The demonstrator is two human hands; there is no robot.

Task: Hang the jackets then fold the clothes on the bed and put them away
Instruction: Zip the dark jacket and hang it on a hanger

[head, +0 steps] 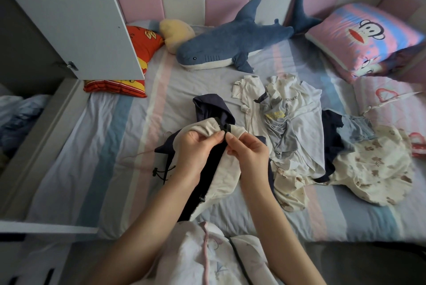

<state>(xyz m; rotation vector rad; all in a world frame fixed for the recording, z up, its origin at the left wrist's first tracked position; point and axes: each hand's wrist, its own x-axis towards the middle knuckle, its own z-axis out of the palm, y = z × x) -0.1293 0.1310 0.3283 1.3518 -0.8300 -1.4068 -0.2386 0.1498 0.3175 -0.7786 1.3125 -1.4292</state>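
Striped bed sheet (110, 146) lay beneath us as we held the navy-and-cream jacket (227, 174) up between our hands, our left hand (198, 146) and right hand (247, 148) both pinching its front edges at the black zipper (227, 129). Just right of our hands sat the unfolded clothes pile (295, 123). Beyond them lay a plush shark (230, 42).

A blue plush shark (232, 42) lies at twelve o'clock, a yellow soft toy (176, 31) beside its head; a monkey-print pillow (366, 38) at two, a red cushion (140, 41) at ten.
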